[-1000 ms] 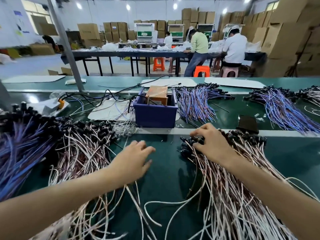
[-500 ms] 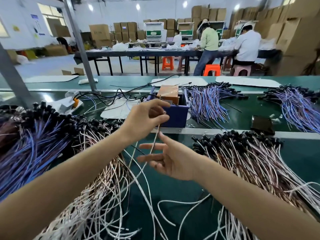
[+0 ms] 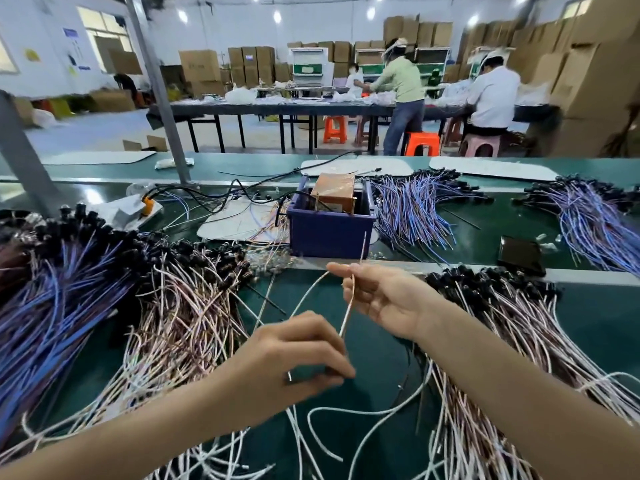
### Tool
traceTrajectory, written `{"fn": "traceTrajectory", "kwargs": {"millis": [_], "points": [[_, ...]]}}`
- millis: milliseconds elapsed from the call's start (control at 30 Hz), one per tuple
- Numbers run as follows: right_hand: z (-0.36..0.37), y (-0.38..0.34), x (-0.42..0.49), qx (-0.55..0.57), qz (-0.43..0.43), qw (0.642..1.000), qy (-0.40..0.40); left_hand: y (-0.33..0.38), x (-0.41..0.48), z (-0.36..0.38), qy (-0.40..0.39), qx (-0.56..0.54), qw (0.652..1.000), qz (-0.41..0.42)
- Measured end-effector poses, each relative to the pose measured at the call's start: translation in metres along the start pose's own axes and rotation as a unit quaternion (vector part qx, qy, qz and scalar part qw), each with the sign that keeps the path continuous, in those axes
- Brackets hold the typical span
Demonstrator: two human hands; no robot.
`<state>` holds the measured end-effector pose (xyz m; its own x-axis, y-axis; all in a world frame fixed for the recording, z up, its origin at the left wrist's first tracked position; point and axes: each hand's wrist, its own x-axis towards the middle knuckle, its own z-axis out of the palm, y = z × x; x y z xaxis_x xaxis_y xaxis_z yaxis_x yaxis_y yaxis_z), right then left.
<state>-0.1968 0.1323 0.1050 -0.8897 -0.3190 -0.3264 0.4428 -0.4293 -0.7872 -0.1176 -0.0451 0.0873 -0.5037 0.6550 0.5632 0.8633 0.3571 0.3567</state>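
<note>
A thin pale wire (image 3: 348, 311) runs upright between my two hands over the green bench (image 3: 381, 355). My left hand (image 3: 294, 358), fingers curled, pinches its lower part. Higher up and further away, my right hand (image 3: 384, 296) pinches the same wire with fingertips while its other fingers stay extended; the wire's tip sticks up past it toward a blue bin (image 3: 330, 225). A heap of white and brown wires with black connectors (image 3: 180, 306) lies at the left, a similar heap (image 3: 512, 327) at the right.
Purple-blue wire bundles lie far left (image 3: 52, 306), behind the bin (image 3: 412, 209) and far right (image 3: 585, 216). A brown box (image 3: 334, 192) stands in the bin. A black phone (image 3: 521, 254) lies right of it. People work at a far table (image 3: 277, 109).
My left hand dropped from in front of the bin to low in front of me, pinching the wire. My right hand now pinches the same wire higher up. The view shifted slightly.
</note>
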Motion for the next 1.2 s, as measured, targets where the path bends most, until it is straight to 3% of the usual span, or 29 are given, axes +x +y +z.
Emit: {"fn": "traceTrajectory", "kwargs": {"millis": [333, 400, 467, 500, 533, 600, 633, 700, 867, 1033, 1133, 1200], "points": [[-0.001, -0.019, -0.014, 0.086, -0.06, 0.994, -0.04, 0.016, -0.008, -0.01, -0.05, -0.036, 0.996, 0.066], [0.0, -0.028, -0.021, 0.092, -0.084, 0.99, -0.059, 0.016, -0.005, -0.019, -0.045, -0.065, 0.996, 0.046], [0.0, -0.038, -0.028, 0.082, -0.104, 0.987, -0.087, 0.015, 0.006, -0.023, 0.007, -0.15, 0.987, -0.06], [0.0, -0.042, -0.032, 0.071, -0.111, 0.986, -0.104, 0.014, 0.016, -0.023, 0.043, -0.229, 0.959, -0.162], [0.001, -0.046, -0.035, 0.058, -0.116, 0.984, -0.12, 0.009, 0.029, -0.023, 0.075, -0.327, 0.9, -0.277], [0.005, -0.048, -0.041, 0.027, -0.12, 0.982, -0.144, -0.006, 0.059, -0.022, 0.123, -0.495, 0.745, -0.431], [0.007, -0.048, -0.043, 0.009, -0.119, 0.981, -0.152, -0.012, 0.073, -0.025, 0.157, -0.552, 0.688, -0.444], [0.008, -0.045, -0.046, -0.025, -0.12, 0.981, -0.15, -0.023, 0.096, -0.035, 0.232, -0.619, 0.626, -0.414], [-0.004, -0.048, -0.038, -0.051, -0.13, 0.989, -0.053, -0.047, 0.141, -0.046, 0.324, -0.651, 0.569, -0.384], [-0.006, -0.041, -0.011, -0.08, -0.108, 0.991, -0.004, -0.087, 0.155, -0.053, 0.411, -0.635, 0.545, -0.361], [0.0, -0.04, 0.016, -0.13, -0.121, 0.983, 0.045, -0.115, 0.15, -0.048, 0.497, -0.569, 0.551, -0.355], [0.002, -0.051, 0.039, -0.188, -0.151, 0.966, 0.092, -0.132, 0.145, -0.038, 0.493, -0.526, 0.579, -0.38]]}}
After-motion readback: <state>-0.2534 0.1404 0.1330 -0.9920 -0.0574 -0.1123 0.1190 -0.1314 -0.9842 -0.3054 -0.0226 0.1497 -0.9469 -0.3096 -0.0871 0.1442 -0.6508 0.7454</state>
